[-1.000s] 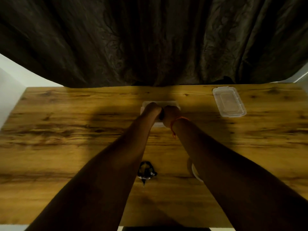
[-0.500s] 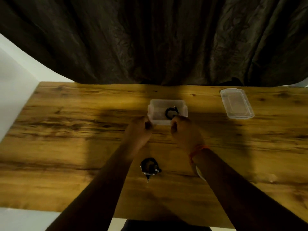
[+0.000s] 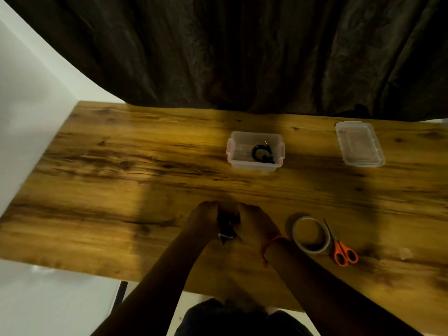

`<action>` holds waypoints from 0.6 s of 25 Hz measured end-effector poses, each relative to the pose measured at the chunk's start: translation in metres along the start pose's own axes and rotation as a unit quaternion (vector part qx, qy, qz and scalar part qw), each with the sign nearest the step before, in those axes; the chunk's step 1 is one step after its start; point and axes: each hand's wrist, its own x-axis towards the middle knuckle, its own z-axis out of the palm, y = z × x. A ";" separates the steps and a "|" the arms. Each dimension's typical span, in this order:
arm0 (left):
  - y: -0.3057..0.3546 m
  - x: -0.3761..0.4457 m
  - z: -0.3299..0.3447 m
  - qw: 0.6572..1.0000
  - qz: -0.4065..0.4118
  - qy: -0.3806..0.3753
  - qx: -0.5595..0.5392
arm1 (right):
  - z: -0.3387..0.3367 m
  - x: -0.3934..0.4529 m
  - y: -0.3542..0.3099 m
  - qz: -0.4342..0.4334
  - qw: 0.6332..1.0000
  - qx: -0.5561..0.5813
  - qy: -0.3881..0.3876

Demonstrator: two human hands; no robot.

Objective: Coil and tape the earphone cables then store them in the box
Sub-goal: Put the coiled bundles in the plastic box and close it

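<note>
A small clear plastic box (image 3: 232,151) stands on the wooden table past its middle, with one coiled black earphone cable (image 3: 261,154) inside it. Near the front edge a second black earphone bundle (image 3: 226,226) lies between my two hands. My left hand (image 3: 206,217) and my right hand (image 3: 257,221) both have curled fingers closed on that bundle from either side. A taped end and the plug stick out below the hands. An orange thread circles my right wrist.
The box's clear lid (image 3: 358,144) lies at the far right of the table (image 3: 121,190). A roll of clear tape (image 3: 310,234) and orange-handled scissors (image 3: 340,248) lie just right of my right hand. A dark curtain hangs behind the table.
Both hands drew back from the box, leaving a coiled cable in it, and came down to the second bundle near the front edge and took hold of it.
</note>
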 end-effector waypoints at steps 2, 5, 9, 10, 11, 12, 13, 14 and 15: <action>0.001 -0.002 0.002 1.000 -0.004 0.002 0.025 | 0.005 0.000 0.000 -0.007 1.000 -0.015 0.009; 0.008 -0.005 -0.005 0.999 0.025 0.025 0.018 | -0.004 -0.002 -0.001 0.026 0.999 0.039 0.011; 0.040 0.003 -0.037 0.996 0.032 0.060 -0.061 | -0.045 0.002 -0.006 0.058 0.978 0.190 0.067; 0.048 0.012 -0.046 0.994 0.023 0.069 -0.084 | -0.058 0.005 -0.009 0.053 0.971 0.217 0.085; 0.056 0.022 -0.056 0.990 0.013 0.086 -0.109 | -0.072 0.013 -0.011 0.050 0.964 0.237 0.105; 0.063 0.033 -0.066 0.987 0.005 0.102 -0.127 | -0.085 0.021 -0.014 0.047 0.958 0.251 0.127; 0.070 0.046 -0.077 0.984 0.004 0.117 -0.137 | -0.096 0.033 -0.016 0.050 0.953 0.262 0.145; 0.075 0.059 -0.085 0.982 0.002 0.128 -0.138 | -0.106 0.046 -0.018 0.055 0.947 0.274 0.160; 0.079 0.072 -0.092 0.981 -0.004 0.141 -0.134 | -0.114 0.060 -0.018 0.066 0.941 0.282 0.175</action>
